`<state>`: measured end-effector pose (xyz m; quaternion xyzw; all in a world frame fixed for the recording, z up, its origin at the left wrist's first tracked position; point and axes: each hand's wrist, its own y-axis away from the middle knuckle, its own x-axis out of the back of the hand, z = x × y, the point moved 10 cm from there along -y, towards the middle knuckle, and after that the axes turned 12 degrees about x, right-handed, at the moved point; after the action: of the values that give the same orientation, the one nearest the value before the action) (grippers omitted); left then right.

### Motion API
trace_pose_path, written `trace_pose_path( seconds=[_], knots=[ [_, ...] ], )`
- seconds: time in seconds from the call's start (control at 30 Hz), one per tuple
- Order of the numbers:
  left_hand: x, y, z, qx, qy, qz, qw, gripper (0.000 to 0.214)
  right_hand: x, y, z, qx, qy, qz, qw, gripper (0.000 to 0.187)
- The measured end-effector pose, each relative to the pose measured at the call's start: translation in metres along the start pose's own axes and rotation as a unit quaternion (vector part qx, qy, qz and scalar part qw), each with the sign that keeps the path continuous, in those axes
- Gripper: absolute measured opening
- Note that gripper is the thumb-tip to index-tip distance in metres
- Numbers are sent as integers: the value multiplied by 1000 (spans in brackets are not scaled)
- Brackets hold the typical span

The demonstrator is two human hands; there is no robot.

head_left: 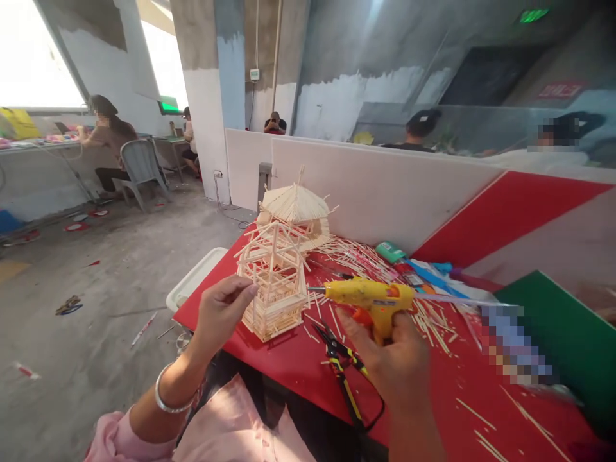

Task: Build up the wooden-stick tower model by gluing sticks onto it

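My right hand (392,356) is wrapped around the handle of a yellow hot glue gun (370,294), its nozzle pointing left toward a small wooden-stick pavilion frame (272,282). A clear glue stick (462,299) juts from the gun's back end. At the frame's left side, my left hand (224,314) has thumb and forefinger pinched together; what lies between them is too small to make out. Behind the frame stands a second stick pavilion (296,208) with a pointed, slatted roof. Pliers (341,366) with black and yellow handles rest below the glue gun.
Loose sticks (433,324) are strewn over the red tabletop (423,410). A green bottle (389,251) lies near the white partition (356,186), and a green board (553,346) is at right. A white tray (197,276) sits beyond the table's left edge. Several people sit farther off.
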<state>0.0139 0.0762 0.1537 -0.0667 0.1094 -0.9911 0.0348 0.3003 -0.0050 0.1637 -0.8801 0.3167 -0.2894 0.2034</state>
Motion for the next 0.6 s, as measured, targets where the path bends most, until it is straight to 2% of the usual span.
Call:
trace_pose_path(
  seconds=[0.1,0.17,0.23,0.3,0.37,0.43,0.5,0.6],
  knots=[
    [-1,4,1,-19,2,-20,1000,19,-9,-5,5,12,34,-34,999,46],
    [-1,11,1,-24,-3,-30,999,18,-7,-8,33,2,97,-68,993,47],
    [-1,19,-2,-20,-13,-36,999,17,6,-8,78,-27,182,-84,979,47],
    [0,25,-8,-4,-17,-40,999,14,25,-1,136,-90,265,-104,954,46],
    [-2,30,-17,18,-10,-46,999,12,43,16,191,-162,303,-141,929,46],
    [-6,33,-29,45,1,-55,997,11,60,33,228,-202,321,-158,911,45],
    [-10,36,-38,68,7,-54,996,12,71,47,247,-220,341,-173,897,44],
    [-9,41,-41,84,6,-23,996,15,79,58,256,-219,380,-198,876,46]
  ],
)
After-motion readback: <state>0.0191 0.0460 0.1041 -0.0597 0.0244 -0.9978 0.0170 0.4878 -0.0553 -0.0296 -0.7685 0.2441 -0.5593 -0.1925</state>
